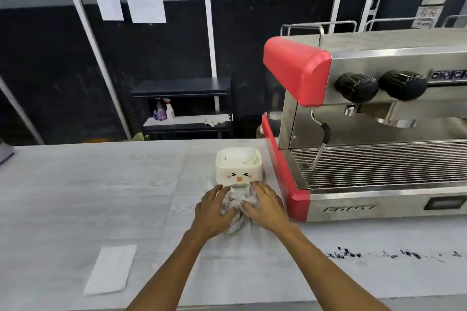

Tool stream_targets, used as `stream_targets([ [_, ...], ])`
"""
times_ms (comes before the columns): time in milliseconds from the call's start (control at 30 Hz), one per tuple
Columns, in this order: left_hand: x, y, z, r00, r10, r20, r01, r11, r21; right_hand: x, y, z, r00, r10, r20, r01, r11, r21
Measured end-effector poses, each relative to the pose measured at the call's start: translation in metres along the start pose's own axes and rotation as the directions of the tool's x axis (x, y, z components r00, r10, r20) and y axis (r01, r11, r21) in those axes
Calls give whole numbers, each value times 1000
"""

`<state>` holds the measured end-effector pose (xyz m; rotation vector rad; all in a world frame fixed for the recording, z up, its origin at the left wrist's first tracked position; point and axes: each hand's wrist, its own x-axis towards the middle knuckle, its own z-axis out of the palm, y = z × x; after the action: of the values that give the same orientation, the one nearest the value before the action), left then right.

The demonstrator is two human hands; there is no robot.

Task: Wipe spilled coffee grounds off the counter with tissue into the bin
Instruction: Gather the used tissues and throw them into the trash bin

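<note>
We see a crumpled white tissue speckled with dark coffee grounds (236,206) in the lower middle of the frame, bunched on the pale grey wood-grain counter (75,184). It lies between 2 bare hands, which press in on it from either side. The left hand (213,208) lies flat with fingers stretched forward, its inner edge and thumb against the tissue; the right hand (265,206) mirrors it, fingers spread over the tissue's right side. Neither hand is closed into a fist; both are flattened, squeezing the tissue between them.

Just above the tissue, touching or nearly touching its far edge, stands a small square cream-white plastic bin with a cartoon face on its front (239,168). We see a white lining or lid inside its rim, but cannot tell which.

To the right of the bin, filling the right side of the frame, sits a stainless-steel espresso machine with red side panels (366,134), 2 black knobs and a steam wand over its drip grate.

In the lower right of the frame a thin broken streak of dark spilled coffee grounds (379,254) runs across the counter, well apart from the hands. In the lower left lies a flat folded white tissue sheet (110,269).
</note>
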<state>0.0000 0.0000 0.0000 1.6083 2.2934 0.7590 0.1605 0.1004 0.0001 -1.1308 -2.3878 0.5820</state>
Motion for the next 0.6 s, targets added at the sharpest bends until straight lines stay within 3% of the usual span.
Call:
stream_targets([
  [300,20,-19,30,988,-53,143,33,990,136,19,19,30,988,48,144,-41,998,-52],
  [600,42,-44,41,972,-3,236,-52,973,226,24,37,51,993,34,113,-29,999,-45],
])
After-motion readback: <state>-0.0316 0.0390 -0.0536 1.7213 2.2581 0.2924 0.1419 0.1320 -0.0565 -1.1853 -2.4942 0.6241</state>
